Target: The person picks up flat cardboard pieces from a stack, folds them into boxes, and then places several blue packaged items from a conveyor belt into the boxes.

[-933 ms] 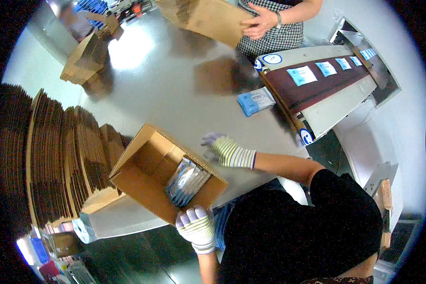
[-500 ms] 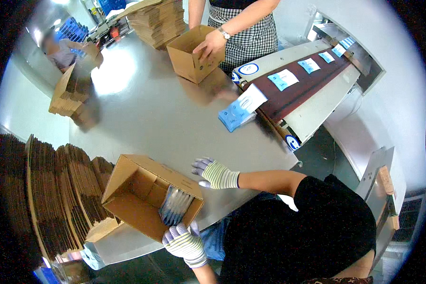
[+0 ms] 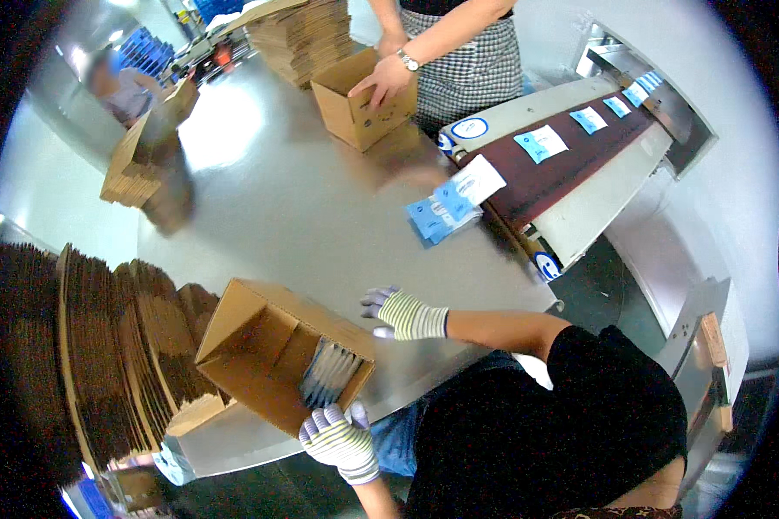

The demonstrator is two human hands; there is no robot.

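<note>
An open cardboard box [image 3: 255,368] lies tilted at the near left of the metal table, its mouth toward me. Inside it, a row of blue-and-white packets [image 3: 331,374] stands against one end. My left hand [image 3: 342,443], in a striped knit glove, has its fingers hooked over the box's near rim; the thumb points up. Above the table, just right of the box, my right hand [image 3: 407,313] is gloved too, fingers stretched out and holding nothing. Farther off, a small pile of packets [image 3: 446,208] lies at the belt's end.
A conveyor belt [image 3: 571,160] carries several packets from a wall opening. Across the table, another person's hand [image 3: 385,80] is at a second box [image 3: 355,108]. Flattened cartons stand at left [image 3: 112,363] and are stacked at back [image 3: 299,43]. Another person [image 3: 130,95] is far left.
The whole view has shifted slightly, so most things sit a little farther right. The packets at the belt's end now lie more spread. My left hand keeps its hold; my right hand stays outstretched.
</note>
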